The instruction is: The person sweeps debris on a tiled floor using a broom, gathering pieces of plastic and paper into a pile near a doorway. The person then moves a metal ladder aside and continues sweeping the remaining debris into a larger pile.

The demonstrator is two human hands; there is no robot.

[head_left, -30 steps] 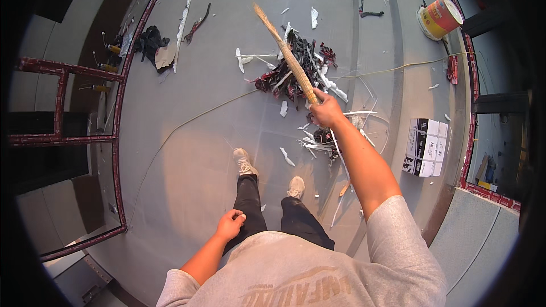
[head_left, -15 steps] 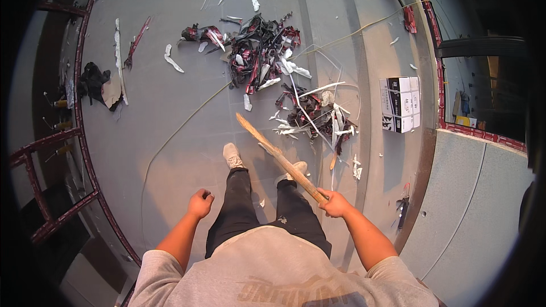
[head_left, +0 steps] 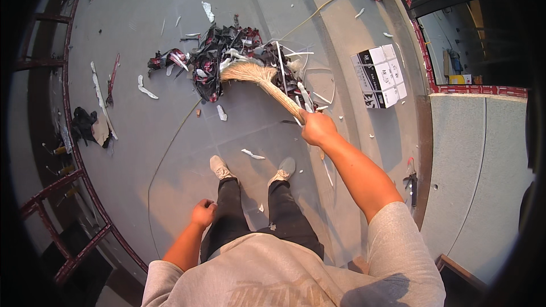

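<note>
My right hand (head_left: 318,128) is closed round the handle of a straw broom (head_left: 281,96), arm stretched forward. The broom's fan of bristles (head_left: 244,70) lies against a heap of crumpled black and red plastic film (head_left: 210,59) mixed with white scraps and strips. Part of the heap is hidden behind the broom. My left hand (head_left: 203,213) hangs beside my left thigh with its fingers curled and nothing visible in them. Loose white scraps (head_left: 253,154) lie on the floor before my shoes.
A strapped black-and-white carton (head_left: 379,77) stands on the right. A thin yellowish cable (head_left: 176,139) crosses the grey floor. Red-wrapped frames (head_left: 73,187) line the left side. A dark bag-like scrap (head_left: 85,124) lies near them. A black tool (head_left: 413,187) rests by the right edge.
My right hand has pushed forward, carrying the broom's bristles into the heap, and the scraps on the right have moved toward the main pile. My left hand stays low and curled.
</note>
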